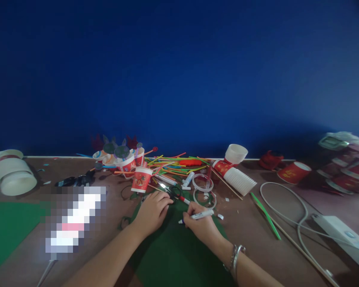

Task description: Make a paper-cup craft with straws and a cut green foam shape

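Observation:
My right hand (201,228) grips a white marker (204,214), its dark tip pointing left, just over a dark green sheet (170,259). I cannot tell whether the tip touches the sheet. My left hand (153,210) rests on the sheet's upper left part, fingers stretched forward and holding nothing. Beyond my fingertips lie scissors (165,187) with dark handles. A red-capped white pen (184,200) sits between the two hands. The red paper cup (141,179) stands just past my left hand, with colored sticks around it.
Colored sticks (167,163) are heaped by the wall. Clear tape rolls (203,182) and stacked paper cups (239,181) lie right of center. A white cable (302,207) loops toward a power strip (344,235). Decorated cups (125,163), a pixelated screen (76,223) and green paper (12,227) are leftward.

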The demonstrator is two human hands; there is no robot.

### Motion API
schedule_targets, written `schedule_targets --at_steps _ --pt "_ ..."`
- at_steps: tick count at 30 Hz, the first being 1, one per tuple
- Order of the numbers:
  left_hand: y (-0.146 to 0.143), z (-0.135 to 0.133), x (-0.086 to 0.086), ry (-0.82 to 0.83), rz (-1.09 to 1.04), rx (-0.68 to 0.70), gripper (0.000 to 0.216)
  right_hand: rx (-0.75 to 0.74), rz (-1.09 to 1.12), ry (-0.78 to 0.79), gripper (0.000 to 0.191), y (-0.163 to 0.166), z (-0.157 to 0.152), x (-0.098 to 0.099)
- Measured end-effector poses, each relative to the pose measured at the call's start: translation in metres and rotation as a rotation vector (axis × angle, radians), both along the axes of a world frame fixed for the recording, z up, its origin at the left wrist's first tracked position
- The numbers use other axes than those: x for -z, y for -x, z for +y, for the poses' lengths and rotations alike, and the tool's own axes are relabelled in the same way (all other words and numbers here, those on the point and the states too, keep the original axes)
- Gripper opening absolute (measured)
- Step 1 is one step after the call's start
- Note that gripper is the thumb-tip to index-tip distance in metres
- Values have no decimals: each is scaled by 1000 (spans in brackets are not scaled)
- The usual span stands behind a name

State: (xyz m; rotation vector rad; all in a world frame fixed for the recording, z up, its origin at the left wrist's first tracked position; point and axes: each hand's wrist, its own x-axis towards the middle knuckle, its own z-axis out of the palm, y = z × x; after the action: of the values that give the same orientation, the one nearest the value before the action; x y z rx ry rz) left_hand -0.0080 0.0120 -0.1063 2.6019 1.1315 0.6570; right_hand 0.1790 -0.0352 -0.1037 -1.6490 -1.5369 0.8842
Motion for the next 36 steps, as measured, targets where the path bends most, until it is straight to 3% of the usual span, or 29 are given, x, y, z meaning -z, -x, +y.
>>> schedule_targets --at_steps 11,36 --pt "0 -1 -1 10 -6 -2 23 -53 25 31 18 -1 -1 1" --pt "0 0 0 -4 -7 5 24 -20 -9 6 20 0 -1 -4"
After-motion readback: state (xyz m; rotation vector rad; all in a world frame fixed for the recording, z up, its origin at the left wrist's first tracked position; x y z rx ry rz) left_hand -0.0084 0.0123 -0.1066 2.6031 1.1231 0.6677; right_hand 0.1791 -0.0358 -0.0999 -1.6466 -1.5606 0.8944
